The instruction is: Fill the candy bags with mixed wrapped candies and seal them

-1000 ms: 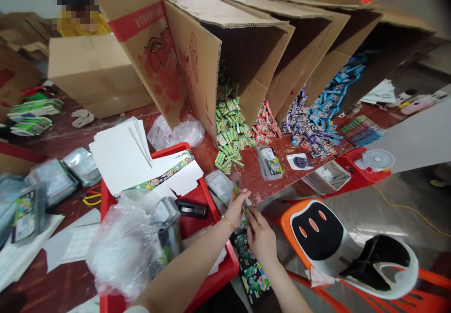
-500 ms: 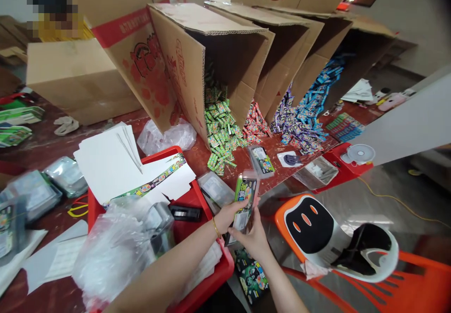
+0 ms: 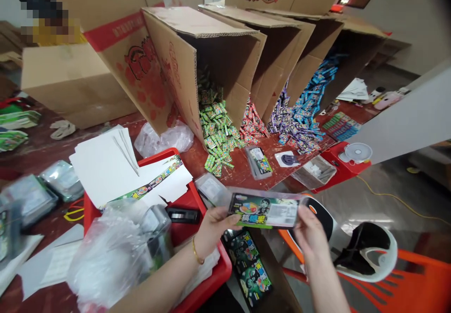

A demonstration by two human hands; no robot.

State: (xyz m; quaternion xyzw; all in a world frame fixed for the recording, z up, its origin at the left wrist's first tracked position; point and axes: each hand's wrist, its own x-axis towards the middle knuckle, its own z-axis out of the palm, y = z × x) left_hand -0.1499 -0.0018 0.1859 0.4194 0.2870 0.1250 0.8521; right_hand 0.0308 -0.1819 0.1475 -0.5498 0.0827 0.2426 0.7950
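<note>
A clear plastic package with a dark and green printed card [image 3: 266,210] is stretched level between both hands. My left hand [image 3: 216,226], with a gold bangle at the wrist, grips its left end. My right hand [image 3: 310,228] pinches its right end and is slightly blurred. Below the package, dark printed packs [image 3: 252,275] lie in a carton. Another clear package [image 3: 260,162] rests on the table edge beyond my hands, near the pile of small green packets [image 3: 220,134].
Open cardboard boxes [image 3: 225,21] spill red packets [image 3: 252,122], purple packets [image 3: 299,129] and blue packets [image 3: 317,87]. A red tray [image 3: 225,256] holds white cards, a black stapler-like tool [image 3: 183,215] and a plastic bag [image 3: 109,252]. An orange chair [image 3: 405,275] stands at the right.
The package has turned from upright to level, showing its printed face. My right hand has moved right to its far end, and my left hand has shifted left.
</note>
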